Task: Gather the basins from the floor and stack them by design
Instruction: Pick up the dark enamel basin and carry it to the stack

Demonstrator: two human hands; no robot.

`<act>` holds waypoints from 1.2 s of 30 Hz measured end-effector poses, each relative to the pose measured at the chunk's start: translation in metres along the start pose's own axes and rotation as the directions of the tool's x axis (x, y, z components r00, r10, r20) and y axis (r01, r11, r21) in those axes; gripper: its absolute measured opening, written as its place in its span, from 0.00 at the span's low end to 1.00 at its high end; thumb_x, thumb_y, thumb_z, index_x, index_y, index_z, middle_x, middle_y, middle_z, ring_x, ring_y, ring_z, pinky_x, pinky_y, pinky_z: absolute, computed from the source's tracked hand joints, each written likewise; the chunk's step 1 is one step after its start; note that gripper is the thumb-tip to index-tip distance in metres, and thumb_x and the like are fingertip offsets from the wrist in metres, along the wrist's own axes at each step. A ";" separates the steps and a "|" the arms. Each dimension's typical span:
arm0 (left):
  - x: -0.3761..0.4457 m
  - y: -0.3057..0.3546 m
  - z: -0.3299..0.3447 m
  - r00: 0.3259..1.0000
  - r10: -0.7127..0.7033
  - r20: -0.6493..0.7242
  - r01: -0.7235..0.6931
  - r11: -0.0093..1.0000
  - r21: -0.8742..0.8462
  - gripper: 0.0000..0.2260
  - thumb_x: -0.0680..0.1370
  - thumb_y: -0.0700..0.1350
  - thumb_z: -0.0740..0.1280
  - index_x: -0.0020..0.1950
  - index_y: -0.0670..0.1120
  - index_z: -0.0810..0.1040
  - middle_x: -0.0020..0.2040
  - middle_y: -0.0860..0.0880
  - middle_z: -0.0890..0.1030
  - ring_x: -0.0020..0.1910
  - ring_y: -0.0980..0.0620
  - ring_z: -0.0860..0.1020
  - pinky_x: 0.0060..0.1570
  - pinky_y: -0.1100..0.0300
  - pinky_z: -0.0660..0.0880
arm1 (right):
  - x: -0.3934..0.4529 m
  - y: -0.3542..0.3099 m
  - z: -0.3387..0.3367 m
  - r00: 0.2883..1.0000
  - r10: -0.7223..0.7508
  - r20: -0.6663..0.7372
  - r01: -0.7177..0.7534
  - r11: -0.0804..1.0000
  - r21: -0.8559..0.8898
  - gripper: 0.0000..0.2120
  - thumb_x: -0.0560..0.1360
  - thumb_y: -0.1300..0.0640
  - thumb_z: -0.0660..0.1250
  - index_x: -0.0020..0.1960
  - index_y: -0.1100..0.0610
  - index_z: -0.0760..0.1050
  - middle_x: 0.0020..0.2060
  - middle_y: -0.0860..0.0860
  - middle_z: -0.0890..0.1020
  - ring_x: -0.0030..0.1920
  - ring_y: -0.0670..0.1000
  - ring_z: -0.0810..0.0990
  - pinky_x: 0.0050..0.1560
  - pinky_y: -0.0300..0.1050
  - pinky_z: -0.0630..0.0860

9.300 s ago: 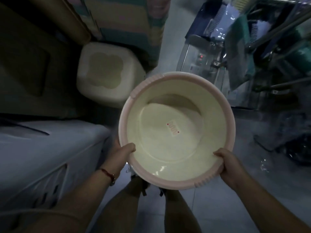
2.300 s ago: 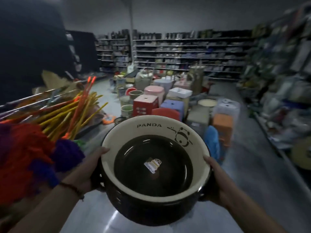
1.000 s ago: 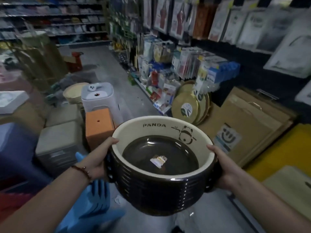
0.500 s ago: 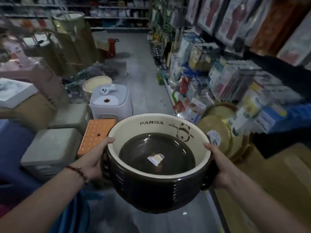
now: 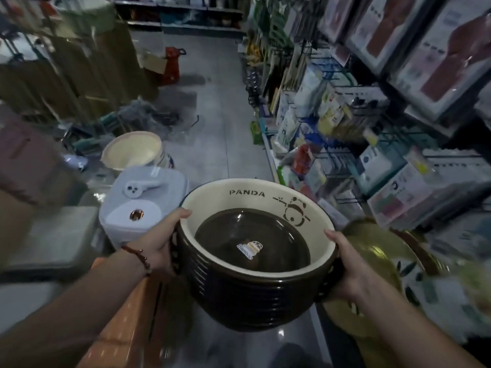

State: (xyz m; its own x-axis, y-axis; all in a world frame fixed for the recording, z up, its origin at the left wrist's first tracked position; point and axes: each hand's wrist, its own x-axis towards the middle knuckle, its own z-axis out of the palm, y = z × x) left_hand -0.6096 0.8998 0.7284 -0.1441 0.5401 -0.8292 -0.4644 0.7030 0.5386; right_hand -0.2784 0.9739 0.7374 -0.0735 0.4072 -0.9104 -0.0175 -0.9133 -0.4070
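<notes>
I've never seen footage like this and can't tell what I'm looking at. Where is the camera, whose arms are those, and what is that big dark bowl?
There is no machine here: the camera sits on a person's head, looking forward and down, so the arms are the wearer's own. The left hand and right hand grip opposite sides of a dark ribbed basin with a cream inner wall printed PANDA. It appears to be several nested basins, carried above the floor. The place is a shop aisle with packed shelves on the right. Ahead on the left, a cream basin sits behind a pale grey stool, and an orange stool is nearer.
</notes>
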 end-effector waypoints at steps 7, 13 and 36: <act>0.122 0.140 0.042 0.997 0.054 -0.057 -0.055 0.998 -0.015 0.29 0.63 0.63 0.72 0.57 0.45 0.82 0.51 0.39 0.84 0.55 0.38 0.79 0.59 0.44 0.73 | 0.108 -0.172 0.048 0.999 -0.029 0.016 0.029 1.000 0.009 0.37 0.58 0.36 0.74 0.59 0.58 0.78 0.58 0.63 0.79 0.58 0.66 0.75 0.61 0.65 0.69; 0.189 0.244 0.052 0.984 0.037 -0.173 -0.066 0.984 -0.166 0.25 0.73 0.61 0.66 0.58 0.43 0.80 0.46 0.40 0.83 0.49 0.40 0.78 0.57 0.45 0.74 | 0.194 -0.329 0.129 0.983 -0.036 0.182 0.058 0.991 -0.117 0.27 0.65 0.39 0.70 0.55 0.58 0.81 0.48 0.63 0.84 0.52 0.62 0.79 0.54 0.54 0.75; 0.395 0.489 -0.169 0.907 -0.052 -0.419 -0.277 0.675 -0.684 0.17 0.81 0.51 0.57 0.41 0.41 0.76 0.24 0.47 0.75 0.19 0.53 0.74 0.21 0.67 0.70 | 0.423 -0.606 0.635 0.964 0.124 0.236 0.114 0.608 -0.785 0.30 0.61 0.35 0.68 0.55 0.54 0.78 0.52 0.60 0.79 0.51 0.61 0.75 0.48 0.56 0.72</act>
State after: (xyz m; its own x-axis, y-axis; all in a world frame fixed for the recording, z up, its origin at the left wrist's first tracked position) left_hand -1.0415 1.3788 0.6396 -0.4725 0.2594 -0.8423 -0.8710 0.0086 0.4912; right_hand -0.9319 1.6907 0.6456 -0.3085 0.2760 -0.9103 0.7642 -0.4979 -0.4100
